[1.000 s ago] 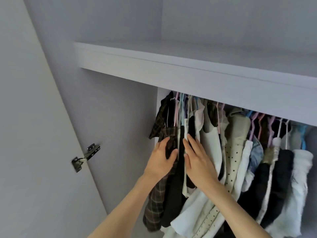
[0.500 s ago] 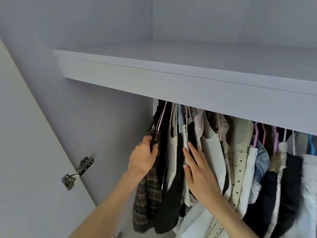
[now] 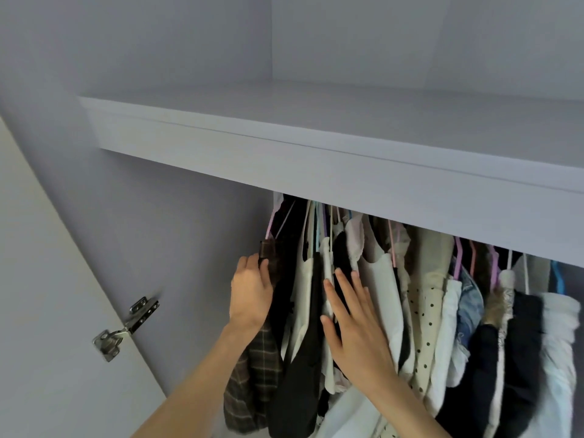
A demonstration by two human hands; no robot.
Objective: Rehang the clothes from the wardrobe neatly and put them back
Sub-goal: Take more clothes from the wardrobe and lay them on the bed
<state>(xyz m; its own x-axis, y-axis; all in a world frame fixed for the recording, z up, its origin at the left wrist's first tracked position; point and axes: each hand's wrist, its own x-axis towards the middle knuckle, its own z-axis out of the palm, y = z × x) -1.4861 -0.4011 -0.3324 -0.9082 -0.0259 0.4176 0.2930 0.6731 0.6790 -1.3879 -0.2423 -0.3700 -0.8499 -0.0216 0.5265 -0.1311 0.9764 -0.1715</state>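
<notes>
Left hand: I see my left hand (image 3: 251, 295) at the left end of the row of clothes, fingers curled round the edge of the plaid shirt (image 3: 252, 377), gripping it near the shoulder.
Right hand: my right hand (image 3: 354, 330) lies flat on the hanging clothes, fingers straight and slightly spread, holding nothing.
Plaid shirt: hangs leftmost on a pink hanger (image 3: 271, 222), its hem well below my left fingers.
Black garment: the black garment (image 3: 297, 374) hangs between my two hands, touching the plaid shirt.
White top: the white top (image 3: 380, 279) hangs just right of my right fingertips.
Dotted garment: the cream dotted garment (image 3: 423, 317) hangs further right.
Shelf: the shelf (image 3: 316, 172) runs above both hands; I cannot see the rail.
Hinge: the metal hinge (image 3: 126, 327) sits on the door, well left of my left hand.
</notes>
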